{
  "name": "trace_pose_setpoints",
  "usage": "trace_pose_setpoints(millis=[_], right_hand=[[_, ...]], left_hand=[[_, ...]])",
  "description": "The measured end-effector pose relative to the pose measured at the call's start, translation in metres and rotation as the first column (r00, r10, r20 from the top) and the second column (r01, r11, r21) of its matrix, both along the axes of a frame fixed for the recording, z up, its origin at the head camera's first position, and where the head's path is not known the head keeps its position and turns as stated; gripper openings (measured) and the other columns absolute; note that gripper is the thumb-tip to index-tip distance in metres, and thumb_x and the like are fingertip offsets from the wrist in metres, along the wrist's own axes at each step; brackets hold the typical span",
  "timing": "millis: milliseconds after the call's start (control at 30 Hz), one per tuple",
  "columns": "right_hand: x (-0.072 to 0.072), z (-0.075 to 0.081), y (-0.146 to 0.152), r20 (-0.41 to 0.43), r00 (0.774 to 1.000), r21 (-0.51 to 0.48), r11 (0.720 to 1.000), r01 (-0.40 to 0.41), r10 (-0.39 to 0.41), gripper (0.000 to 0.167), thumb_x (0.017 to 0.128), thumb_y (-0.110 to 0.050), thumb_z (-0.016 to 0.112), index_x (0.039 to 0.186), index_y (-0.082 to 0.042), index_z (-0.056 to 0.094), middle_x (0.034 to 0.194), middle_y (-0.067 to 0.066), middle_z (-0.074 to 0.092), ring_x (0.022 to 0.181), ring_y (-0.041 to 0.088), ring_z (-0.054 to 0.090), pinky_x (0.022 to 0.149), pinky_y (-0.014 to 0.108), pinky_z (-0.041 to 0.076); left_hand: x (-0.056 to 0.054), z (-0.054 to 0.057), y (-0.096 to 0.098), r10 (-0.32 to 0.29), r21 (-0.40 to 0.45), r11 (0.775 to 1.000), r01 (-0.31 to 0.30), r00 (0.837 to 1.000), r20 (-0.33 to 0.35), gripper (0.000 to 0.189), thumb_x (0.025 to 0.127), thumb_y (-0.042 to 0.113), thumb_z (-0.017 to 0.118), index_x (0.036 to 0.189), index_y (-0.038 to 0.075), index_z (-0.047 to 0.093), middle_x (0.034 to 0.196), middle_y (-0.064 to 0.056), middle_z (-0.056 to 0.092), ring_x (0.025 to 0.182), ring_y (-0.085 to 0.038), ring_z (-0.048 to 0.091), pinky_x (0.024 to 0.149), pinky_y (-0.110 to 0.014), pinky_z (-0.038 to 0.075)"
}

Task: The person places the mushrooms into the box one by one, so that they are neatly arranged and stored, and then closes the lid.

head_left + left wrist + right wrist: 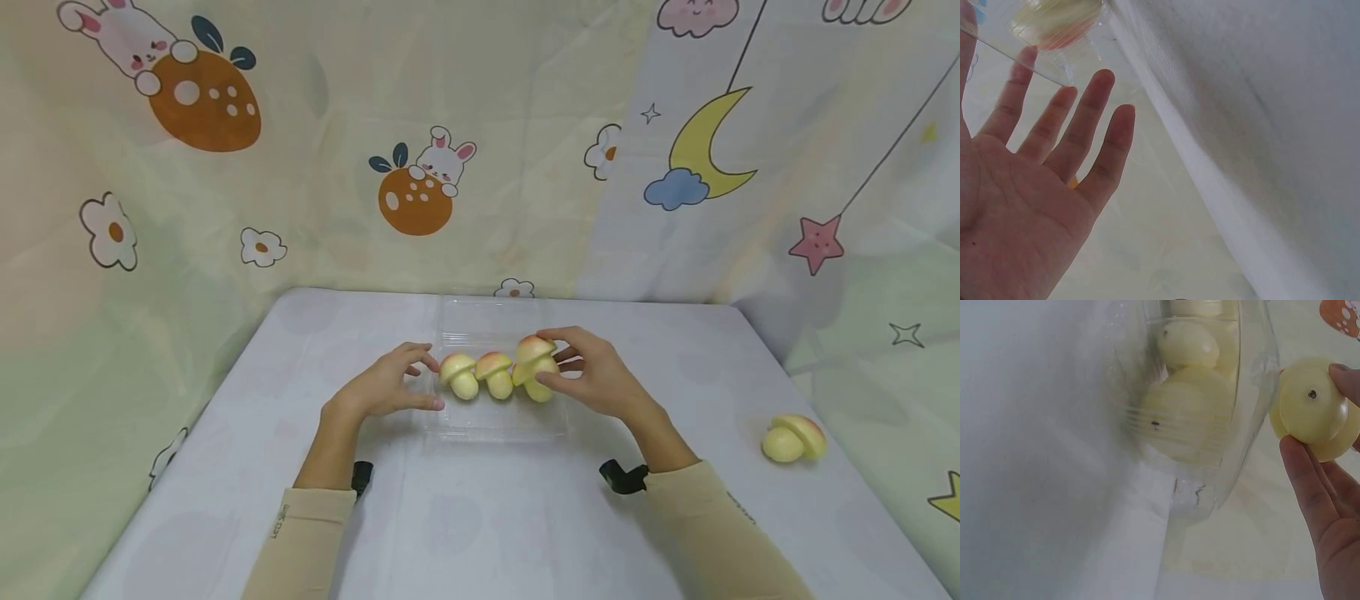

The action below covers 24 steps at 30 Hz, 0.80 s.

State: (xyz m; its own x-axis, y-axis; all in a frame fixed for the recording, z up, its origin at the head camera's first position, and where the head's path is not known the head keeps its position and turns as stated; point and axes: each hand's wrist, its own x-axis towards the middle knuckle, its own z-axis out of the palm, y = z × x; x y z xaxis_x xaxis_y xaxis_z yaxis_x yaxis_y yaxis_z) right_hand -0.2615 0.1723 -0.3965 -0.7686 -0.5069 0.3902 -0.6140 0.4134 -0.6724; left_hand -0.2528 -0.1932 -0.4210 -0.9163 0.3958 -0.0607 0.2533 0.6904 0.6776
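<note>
Being pinched in the right hand (596,372) is one mushroom-shaped piece (534,348), three others (496,382) near those fingers (549,382) in one clear container (487,425), a fifth piece (786,444) farther right; the left hand (386,383) is held spread-fingered

The right grip (591,367) pinches 1 pale-yellow, red-tinged mushroom shape (535,347) over the clear box (495,423); 3 similar pieces (498,380) sit inside, lined up below and left of it.

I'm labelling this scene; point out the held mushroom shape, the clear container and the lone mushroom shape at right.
Held mushroom shape (1310,414): right wrist view, on its stem end.
Clear container (497,422): head view, bare near part.
Lone mushroom shape (789,442): head view, on its stem.
</note>
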Motion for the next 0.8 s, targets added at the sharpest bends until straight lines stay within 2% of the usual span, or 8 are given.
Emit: trace_pose_setpoints(millis=[367, 567, 800], right_hand=[[0.002, -0.004, -0.017, 0.086, 0.996, 0.001, 0.999, -0.038, 0.038, 0.058, 0.087, -0.024, 0.085, 0.139, -0.016, 0.061, 0.135, 0.005, 0.065, 0.101, 0.03, 0.073, 0.086, 0.047, 0.061], [0.003, -0.006, -0.024, 0.133, 0.99, 0.016, 0.999, -0.041, 0.039, 0.058, 0.086, -0.025, 0.086, 0.138, -0.016, 0.062, 0.135, 0.004, 0.065, 0.102, 0.026, 0.073, 0.086, 0.042, 0.061], [0.007, -0.016, -0.031, 0.13, 0.99, 0.02, 0.999, -0.05, 0.047, 0.056, 0.086, -0.027, 0.086, 0.136, -0.016, 0.064, 0.131, 0.004, 0.067, 0.101, 0.023, 0.072, 0.087, 0.04, 0.06]], left_hand=[[0.0, 0.002, 0.001, 0.007, 0.003, 1.0, -0.007, 1.0, 0.011, 0.061, 0.077, 0.052, 0.088, 0.126, 0.023, 0.065, 0.166, -0.003, 0.032, 0.134, -0.03, 0.055, 0.107, -0.053, 0.047], [0.0, 0.003, 0.002, 0.011, 0.005, 1.0, -0.011, 1.0, 0.017, 0.062, 0.077, 0.052, 0.088, 0.127, 0.023, 0.065, 0.166, -0.003, 0.032, 0.135, -0.03, 0.055, 0.108, -0.053, 0.046], [0.001, 0.002, 0.002, 0.015, 0.005, 1.0, -0.015, 1.0, 0.022, 0.061, 0.077, 0.051, 0.088, 0.127, 0.024, 0.065, 0.166, -0.002, 0.032, 0.135, -0.029, 0.055, 0.108, -0.053, 0.046]])
